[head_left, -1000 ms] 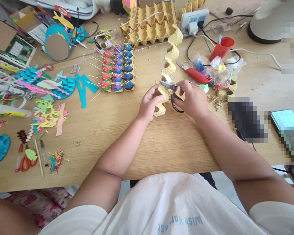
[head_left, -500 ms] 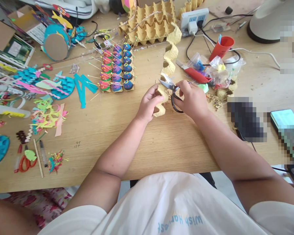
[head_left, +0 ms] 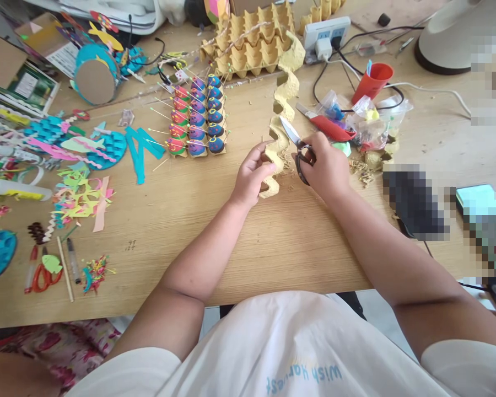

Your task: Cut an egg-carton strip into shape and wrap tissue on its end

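My left hand is closed on the near end of a wavy strip of egg carton, which stretches away from me toward the back of the table. The thumb lies on top of the strip, while some fingers are hidden under it. In my right hand is a pair of scissors with dark handles. The blades look closed together and point up and left, beside the strip's right edge. Small carton scraps lie on the table just below the scissors.
Painted egg-carton cups with pins stand left of the strip. Behind are uncut egg cartons and a power strip. On the right lie a red-handled knife, plastic bags, a red cup and phones. Paper crafts crowd the left; another person sits lower left.
The scissors' blades have gone from spread across the strip to closed at its right edge, pointing farther up. My left hand keeps its hold on the strip.
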Motion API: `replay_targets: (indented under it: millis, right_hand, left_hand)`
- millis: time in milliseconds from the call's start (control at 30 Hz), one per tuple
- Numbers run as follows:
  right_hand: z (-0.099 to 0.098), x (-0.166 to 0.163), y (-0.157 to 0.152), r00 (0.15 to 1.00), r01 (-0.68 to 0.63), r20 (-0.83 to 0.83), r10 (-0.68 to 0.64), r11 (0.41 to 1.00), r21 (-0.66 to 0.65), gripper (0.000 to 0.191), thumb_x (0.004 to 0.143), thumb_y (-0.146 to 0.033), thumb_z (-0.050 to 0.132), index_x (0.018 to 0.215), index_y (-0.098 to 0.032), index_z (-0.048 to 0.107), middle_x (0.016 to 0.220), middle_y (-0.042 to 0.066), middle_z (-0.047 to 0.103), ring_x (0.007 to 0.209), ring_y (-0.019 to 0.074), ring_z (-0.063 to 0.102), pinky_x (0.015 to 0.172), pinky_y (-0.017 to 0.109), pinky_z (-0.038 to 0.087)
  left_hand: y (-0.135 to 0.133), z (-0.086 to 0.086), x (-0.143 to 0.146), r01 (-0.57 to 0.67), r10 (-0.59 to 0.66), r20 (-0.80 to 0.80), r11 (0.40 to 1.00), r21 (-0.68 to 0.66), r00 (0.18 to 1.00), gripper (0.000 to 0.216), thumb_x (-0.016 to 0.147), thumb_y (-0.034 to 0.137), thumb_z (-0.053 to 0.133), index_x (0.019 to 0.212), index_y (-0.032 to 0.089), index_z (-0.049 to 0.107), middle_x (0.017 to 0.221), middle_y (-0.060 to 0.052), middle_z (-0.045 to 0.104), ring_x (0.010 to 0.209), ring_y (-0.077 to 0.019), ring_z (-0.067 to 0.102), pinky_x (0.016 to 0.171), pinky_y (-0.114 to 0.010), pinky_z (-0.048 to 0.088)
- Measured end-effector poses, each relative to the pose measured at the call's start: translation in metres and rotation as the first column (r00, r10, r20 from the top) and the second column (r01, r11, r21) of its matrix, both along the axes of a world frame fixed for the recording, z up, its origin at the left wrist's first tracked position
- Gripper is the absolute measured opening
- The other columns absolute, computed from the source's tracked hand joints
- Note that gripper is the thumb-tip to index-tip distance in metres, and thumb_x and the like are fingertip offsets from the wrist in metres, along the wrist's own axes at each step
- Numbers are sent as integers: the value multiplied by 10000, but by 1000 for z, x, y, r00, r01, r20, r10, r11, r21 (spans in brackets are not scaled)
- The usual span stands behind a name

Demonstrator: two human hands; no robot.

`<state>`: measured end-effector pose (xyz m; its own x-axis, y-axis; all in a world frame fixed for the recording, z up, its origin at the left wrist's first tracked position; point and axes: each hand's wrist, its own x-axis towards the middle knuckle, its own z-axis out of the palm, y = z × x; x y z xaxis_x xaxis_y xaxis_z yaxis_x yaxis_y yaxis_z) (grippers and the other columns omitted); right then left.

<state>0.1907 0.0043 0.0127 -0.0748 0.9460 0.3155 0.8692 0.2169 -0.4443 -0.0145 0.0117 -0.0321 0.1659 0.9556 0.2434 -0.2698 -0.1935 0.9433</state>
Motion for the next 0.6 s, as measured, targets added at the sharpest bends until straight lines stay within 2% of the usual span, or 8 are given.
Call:
replay_targets:
  millis: [67,167,367,600]
  right_hand:
    - [0,0,0,998,9,-68,-8,1000,14,357,985,-422,676,1295,-250,631,903,41,736,793,244,665,706,365,476]
    - [0,-2,-3,994,-49,-99,54,997,54,399,997,-482,662,1317,-248,617,905,47,735,816,246,661,719,368,485]
    - [0,-8,-10,990,-107,-82,114,991,86,400,977,-422,652,1335,-247,618,926,73,744,825,265,657,713,382,489]
    - [7,-6,-12,991,-132,14,131,983,129,444,962,-382,633,1380,-237,593,943,86,750,903,290,669,745,390,491]
  left_hand:
    - [-1,1,1,1,-1,-5,1000,-4,1000,519,834,368,749,1352,335,730,1219,-2,800,1168,-192,737,1017,-311,580]
    - [-2,2,2,13,-13,-24,1000,9,1000,544,849,369,727,1393,360,720,1219,-2,794,1208,-195,723,1057,-324,573]
    - [-2,0,2,17,-16,-44,999,32,999,562,856,369,727,1416,416,724,1315,0,781,1245,-220,713,1059,-364,586]
    - [-3,0,0,-26,29,-100,999,34,995,535,850,357,738,1383,410,730,1256,13,769,1168,-193,719,1026,-335,576]
